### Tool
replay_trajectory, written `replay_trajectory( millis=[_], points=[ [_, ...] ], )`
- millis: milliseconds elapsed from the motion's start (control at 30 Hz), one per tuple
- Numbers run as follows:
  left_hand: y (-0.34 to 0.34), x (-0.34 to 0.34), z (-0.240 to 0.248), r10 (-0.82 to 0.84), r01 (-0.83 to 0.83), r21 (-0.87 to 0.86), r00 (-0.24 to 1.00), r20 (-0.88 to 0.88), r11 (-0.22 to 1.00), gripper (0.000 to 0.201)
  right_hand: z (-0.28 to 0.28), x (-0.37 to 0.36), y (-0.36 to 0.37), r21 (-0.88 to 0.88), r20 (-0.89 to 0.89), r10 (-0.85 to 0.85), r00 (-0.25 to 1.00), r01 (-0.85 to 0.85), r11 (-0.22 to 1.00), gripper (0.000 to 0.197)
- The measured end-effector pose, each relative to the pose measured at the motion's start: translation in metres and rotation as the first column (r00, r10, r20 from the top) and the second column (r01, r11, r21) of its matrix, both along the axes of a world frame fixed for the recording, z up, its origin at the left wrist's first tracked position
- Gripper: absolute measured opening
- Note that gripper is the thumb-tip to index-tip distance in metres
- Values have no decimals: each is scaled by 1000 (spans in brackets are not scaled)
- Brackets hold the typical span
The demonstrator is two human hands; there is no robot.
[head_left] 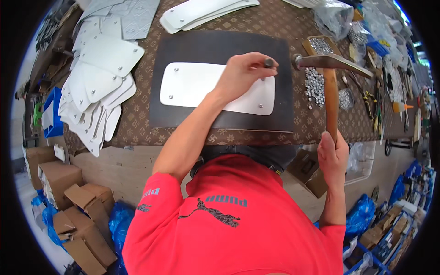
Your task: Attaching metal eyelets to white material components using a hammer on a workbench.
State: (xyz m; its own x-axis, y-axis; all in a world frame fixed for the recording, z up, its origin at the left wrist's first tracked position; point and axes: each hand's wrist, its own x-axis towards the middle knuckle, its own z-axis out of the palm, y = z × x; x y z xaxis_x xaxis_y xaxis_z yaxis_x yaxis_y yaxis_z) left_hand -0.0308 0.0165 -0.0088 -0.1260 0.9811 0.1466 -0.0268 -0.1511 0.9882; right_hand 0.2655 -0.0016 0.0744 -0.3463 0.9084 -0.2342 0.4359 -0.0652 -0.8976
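On a dark mat (215, 46) lies a white rounded rectangular panel (197, 87), with metal snap studs showing at three corners. Over its far right corner, my left hand (243, 75) is closed around a short, round metal punch (269, 62), whose top end sticks out of the fingers. The fingers hide most of the punch's lower end and that corner. To the right of the mat, my right hand (333, 158) grips the wooden handle of a hammer (331, 101). The hammer's metal head is raised, apart from the punch.
Stacked white panels (98, 78) with studs spread along the table's left side; another stack (201, 13) sits at the back. Small metal studs (314, 87) lie loose right of the mat, near an open box of them (321, 45). Pliers (368, 103) and plastic bags (333, 18) are farther right.
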Motion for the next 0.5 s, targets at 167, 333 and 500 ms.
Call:
replay_trajectory(
  millis=[167,333,500],
  points=[
    [-31,6,22,-62,67,-50,995,81,997,17,6,13,-22,-96,-116,-103,988,92,991,24],
    [-41,19,4,-123,123,-79,992,1,989,17,25,17,-28,-4,-140,-204,969,205,979,23],
    [-45,19,7,-119,115,-55,991,-62,992,18,63,11,-31,177,-667,98,738,29,984,18]
  ],
)
